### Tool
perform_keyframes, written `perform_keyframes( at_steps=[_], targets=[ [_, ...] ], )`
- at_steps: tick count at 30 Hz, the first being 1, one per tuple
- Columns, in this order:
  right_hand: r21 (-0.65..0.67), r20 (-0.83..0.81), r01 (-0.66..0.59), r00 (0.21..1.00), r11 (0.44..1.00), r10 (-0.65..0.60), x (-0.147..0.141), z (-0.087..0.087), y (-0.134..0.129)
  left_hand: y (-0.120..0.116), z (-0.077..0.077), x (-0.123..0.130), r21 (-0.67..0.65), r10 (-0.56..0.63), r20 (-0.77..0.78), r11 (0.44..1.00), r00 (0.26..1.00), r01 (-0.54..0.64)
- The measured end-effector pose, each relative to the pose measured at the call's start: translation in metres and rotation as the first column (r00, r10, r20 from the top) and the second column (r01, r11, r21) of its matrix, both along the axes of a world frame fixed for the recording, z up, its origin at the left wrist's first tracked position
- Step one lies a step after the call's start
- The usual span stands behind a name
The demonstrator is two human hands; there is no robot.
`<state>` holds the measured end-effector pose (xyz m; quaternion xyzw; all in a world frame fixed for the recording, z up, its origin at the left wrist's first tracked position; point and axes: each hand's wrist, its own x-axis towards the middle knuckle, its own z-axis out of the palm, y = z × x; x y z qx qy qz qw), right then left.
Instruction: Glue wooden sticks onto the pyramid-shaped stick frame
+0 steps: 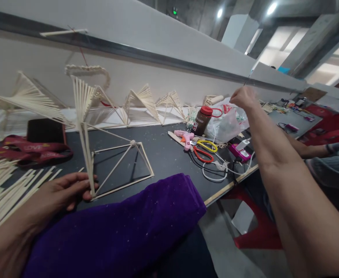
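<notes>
My left hand (pixel 75 189) pinches the near left corner of a wooden stick frame (pixel 123 190), which rests on the dark table (pixel 160 154). A fan of sticks (pixel 84 100) rises from the frame's left side. Loose sticks (pixel 16 193) lie left of that hand. My right hand (pixel 244 98) is raised at the right above a plastic bag (pixel 227 125), fingers pressed together and partly blurred; what they hold, if anything, is too small to make out. A purple cloth (pixel 134 220) lies in front of the frame.
A brown bottle (pixel 202 121), pink glue gun (pixel 187 139), red-handled scissors (pixel 202 154), yellow-handled scissors (pixel 207 145) and cables sit right of the frame. More stick models (pixel 143 104) line the wall. At right are a red stool (pixel 256 231) and another person's arm (pixel 302 146).
</notes>
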<state>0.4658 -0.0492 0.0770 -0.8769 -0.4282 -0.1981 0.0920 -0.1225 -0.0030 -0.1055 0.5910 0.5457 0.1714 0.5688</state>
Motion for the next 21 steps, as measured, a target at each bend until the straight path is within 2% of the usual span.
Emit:
perform_keyframes(
  at_steps=[1, 2, 3, 5, 6, 8, 9, 10, 11, 13, 15, 18, 21],
  targets=[
    [0.039, -0.021, 0.025, 0.999, 0.999, -0.024, -0.013, 0.0, -0.004, -0.002, 0.0, 0.0, 0.02, -0.015, 0.007, 1.0, 1.0, 0.014],
    [0.132, 0.011, -0.005, 1.0, 0.991, 0.004, -0.029, -0.003, -0.01, -0.005, 0.001, 0.001, 0.05, -0.03, 0.025, 0.998, 0.999, 0.028],
    [0.273, 0.046, -0.06, 0.998, 0.96, 0.049, -0.045, -0.01, -0.015, -0.009, 0.002, 0.002, 0.078, -0.04, 0.047, 0.996, 0.998, 0.037],
    [0.584, 0.032, -0.171, 0.982, 0.794, 0.187, -0.08, -0.031, -0.029, -0.014, 0.003, 0.004, 0.085, -0.039, 0.081, 0.996, 0.996, 0.032],
    [0.676, -0.008, -0.203, 0.959, 0.708, 0.282, -0.099, -0.046, -0.037, -0.015, 0.003, 0.004, 0.084, -0.028, 0.121, 0.996, 0.992, 0.018],
    [0.766, -0.029, -0.282, 0.882, 0.577, 0.47, -0.142, -0.077, -0.055, -0.015, 0.002, 0.003, 0.076, -0.013, 0.176, 0.997, 0.984, -0.001],
    [0.786, -0.052, -0.311, 0.828, 0.534, 0.559, -0.166, -0.093, -0.062, -0.015, 0.001, 0.002, 0.073, -0.015, 0.208, 0.997, 0.978, -0.001],
    [0.792, -0.092, -0.324, 0.775, 0.518, 0.625, -0.189, -0.107, -0.069, -0.015, 0.001, 0.0, 0.071, -0.026, 0.238, 0.997, 0.971, 0.009],
    [0.773, -0.155, -0.34, 0.717, 0.536, 0.679, -0.212, -0.121, -0.072, -0.015, 0.0, -0.002, 0.07, -0.043, 0.269, 0.997, 0.962, 0.025],
    [0.688, -0.377, -0.382, 0.537, 0.616, 0.755, -0.252, -0.142, -0.068, -0.017, -0.001, -0.006, 0.072, -0.095, 0.321, 0.995, 0.942, 0.076],
    [0.607, -0.53, -0.438, 0.399, 0.663, 0.748, -0.279, -0.157, -0.053, -0.017, -0.001, -0.009, 0.079, -0.139, 0.346, 0.99, 0.928, 0.119],
    [0.58, -0.678, -0.416, 0.23, 0.7, 0.698, -0.294, -0.164, -0.022, -0.018, -0.001, -0.009, 0.1, -0.135, 0.351, 0.989, 0.927, 0.106],
    [0.617, -0.738, -0.31, 0.091, 0.723, 0.669, -0.289, -0.156, 0.008, -0.017, 0.0, -0.007, 0.103, -0.097, 0.355, 0.993, 0.93, 0.064]
  ],
)
